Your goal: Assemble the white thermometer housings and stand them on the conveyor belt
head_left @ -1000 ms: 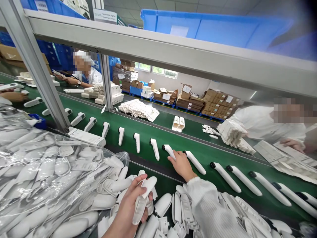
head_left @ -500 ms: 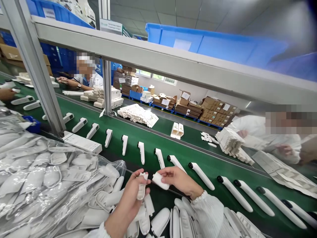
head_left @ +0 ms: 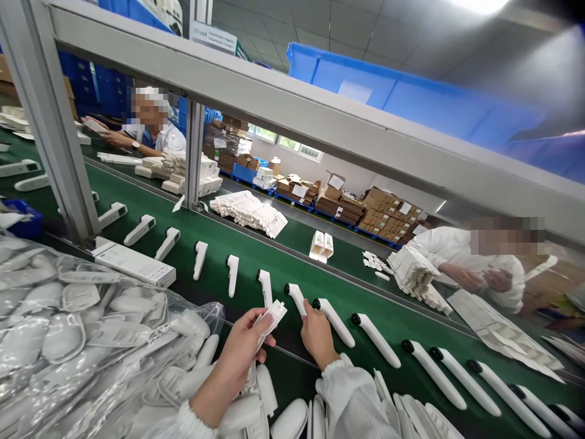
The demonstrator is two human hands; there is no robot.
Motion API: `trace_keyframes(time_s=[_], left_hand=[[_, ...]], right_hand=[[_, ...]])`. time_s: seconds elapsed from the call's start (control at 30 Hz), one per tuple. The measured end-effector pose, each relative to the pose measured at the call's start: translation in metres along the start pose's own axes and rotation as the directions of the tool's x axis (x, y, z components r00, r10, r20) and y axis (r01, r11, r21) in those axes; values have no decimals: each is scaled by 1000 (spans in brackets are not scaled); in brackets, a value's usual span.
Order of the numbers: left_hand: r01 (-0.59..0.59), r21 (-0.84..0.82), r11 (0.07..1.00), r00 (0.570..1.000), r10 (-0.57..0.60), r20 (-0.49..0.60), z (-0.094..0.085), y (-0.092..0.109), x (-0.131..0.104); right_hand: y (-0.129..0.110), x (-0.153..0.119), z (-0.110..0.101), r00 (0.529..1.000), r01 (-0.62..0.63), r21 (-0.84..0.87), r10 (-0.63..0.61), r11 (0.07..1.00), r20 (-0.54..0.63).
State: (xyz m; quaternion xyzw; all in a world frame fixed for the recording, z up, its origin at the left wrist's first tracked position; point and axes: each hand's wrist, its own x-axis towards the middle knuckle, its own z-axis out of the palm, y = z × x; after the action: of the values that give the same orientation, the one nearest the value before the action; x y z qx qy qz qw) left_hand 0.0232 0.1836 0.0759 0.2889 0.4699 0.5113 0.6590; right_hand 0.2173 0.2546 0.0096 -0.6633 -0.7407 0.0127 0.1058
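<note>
My left hand (head_left: 244, 344), low in the middle, grips a white plastic cover (head_left: 275, 314) between thumb and fingers, tilted up to the right. To its right, my right hand (head_left: 319, 336) stretches over the green belt. Its fingertips close on the lower end of a white handheld thermometer (head_left: 295, 295) with a black tip; the fingers partly hide this end. A similar thermometer (head_left: 334, 320) lies just right of that hand. Below both hands are loose white plastic covers (head_left: 290, 419).
Thermometers lie in a row along the green belt (head_left: 237, 332). A clear bag of white covers (head_left: 105, 341) fills the left. A white box (head_left: 132, 262) lies by the metal post (head_left: 68, 152). A shelf beam (head_left: 274, 91) crosses overhead. Two co-workers sit across the belt.
My right hand has left the white cover it held and moved up and left to a thermometer on the belt. My left hand has turned its cover. The view has shifted slightly.
</note>
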Motion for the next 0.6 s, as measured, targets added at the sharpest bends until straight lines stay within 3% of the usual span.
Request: trace_keyframes(time_s=[0.1, 0.2, 0.3, 0.37, 0.5, 0.6], left_hand=[[17, -25, 1000, 999, -16, 39, 0, 0, 1], [93, -63, 994, 993, -88, 81, 0, -3, -1], [175, -71, 982, 969, -159, 190, -1, -6, -4], [198, -63, 978, 950, -176, 260, -1, -8, -7], [200, -60, 978, 942, -175, 288, -1, -10, -11], [180, -80, 980, 961, -158, 229, -5, -10, -12]], right_hand=[[6, -7, -12, 1000, -3, 8, 3, 1000, 12], [5, -21, -31, 998, 44, 292, -30, 955, -53], [-11, -36, -46, 977, 151, 703, -211, 695, -1], [-26, -42, -49, 953, 118, 871, -302, 477, 36], [-47, -40, -41, 946, -70, 987, -304, 147, 112], [-46, -25, -34, 977, -118, 993, -179, 22, 120]])
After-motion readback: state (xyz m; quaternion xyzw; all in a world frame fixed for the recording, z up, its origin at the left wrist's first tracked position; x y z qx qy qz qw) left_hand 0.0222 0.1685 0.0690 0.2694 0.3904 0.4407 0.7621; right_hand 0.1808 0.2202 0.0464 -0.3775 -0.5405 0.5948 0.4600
